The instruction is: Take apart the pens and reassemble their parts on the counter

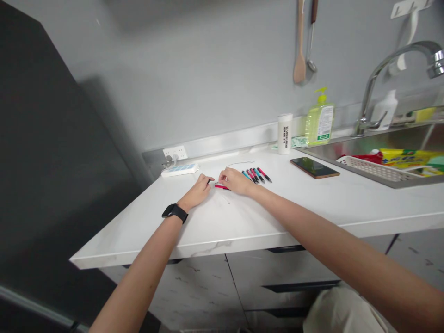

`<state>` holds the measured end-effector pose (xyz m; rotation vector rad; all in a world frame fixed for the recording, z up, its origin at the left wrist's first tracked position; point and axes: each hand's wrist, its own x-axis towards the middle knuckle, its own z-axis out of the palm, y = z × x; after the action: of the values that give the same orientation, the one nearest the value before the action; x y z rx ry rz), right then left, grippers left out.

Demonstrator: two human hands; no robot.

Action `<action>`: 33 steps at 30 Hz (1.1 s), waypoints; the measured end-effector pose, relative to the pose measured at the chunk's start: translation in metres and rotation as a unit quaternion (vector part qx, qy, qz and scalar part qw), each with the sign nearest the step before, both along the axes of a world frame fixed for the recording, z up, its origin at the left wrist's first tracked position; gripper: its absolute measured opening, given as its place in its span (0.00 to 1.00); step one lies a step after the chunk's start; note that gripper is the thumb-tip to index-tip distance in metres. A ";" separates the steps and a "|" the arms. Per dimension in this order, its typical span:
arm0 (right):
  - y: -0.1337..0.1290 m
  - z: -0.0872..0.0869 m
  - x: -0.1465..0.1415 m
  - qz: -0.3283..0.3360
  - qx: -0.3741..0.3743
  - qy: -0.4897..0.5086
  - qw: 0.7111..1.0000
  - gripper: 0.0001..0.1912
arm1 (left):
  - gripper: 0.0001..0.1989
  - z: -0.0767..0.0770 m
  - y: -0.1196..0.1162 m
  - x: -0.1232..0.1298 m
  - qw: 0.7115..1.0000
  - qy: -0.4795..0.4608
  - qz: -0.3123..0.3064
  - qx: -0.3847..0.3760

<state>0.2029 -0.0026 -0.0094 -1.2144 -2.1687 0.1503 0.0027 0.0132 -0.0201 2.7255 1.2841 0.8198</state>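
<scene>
My left hand (pixel 198 190), with a black watch (pixel 175 212) on its wrist, is over the white countertop (pixel 277 208); its fingers close round a small dark piece (pixel 209 181). Just to its right, my right hand (pixel 235 181) has its fingertips pinched together, and what they hold is too small to make out. A red pen part (pixel 221 187) lies under the right fingers. Beside my right hand rests a row of several pens (pixel 256 175) in blue, red and black. Thin wire-like pieces (pixel 240 163) lie behind and in front of the hands.
A power strip (pixel 179 170) sits at the back left. A white cup (pixel 285 134), a green soap bottle (pixel 319 121) and a phone (pixel 314 167) stand or lie to the right, before the sink (pixel 388 178) and its faucet (pixel 373 85).
</scene>
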 end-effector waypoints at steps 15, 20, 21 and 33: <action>-0.002 0.007 0.007 -0.028 -0.008 0.035 0.999 0.07 | 0.04 0.011 -0.010 0.008 0.998 -0.030 -0.012 0.055; -0.005 0.008 0.009 -0.035 -0.017 0.030 0.999 0.07 | 0.04 0.012 -0.011 0.013 0.999 -0.022 -0.007 0.044; -0.005 0.008 0.008 -0.036 -0.015 0.029 0.999 0.07 | 0.04 0.012 -0.011 0.013 0.999 -0.021 -0.008 0.043; -0.002 0.008 0.006 -0.024 0.001 0.038 0.999 0.08 | 0.07 0.014 -0.016 0.017 0.998 -0.028 -0.003 0.059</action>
<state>0.2092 -0.0048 -0.0015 -1.2383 -2.0714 0.1712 0.0193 -0.0027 -0.0065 2.7721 1.2543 0.9951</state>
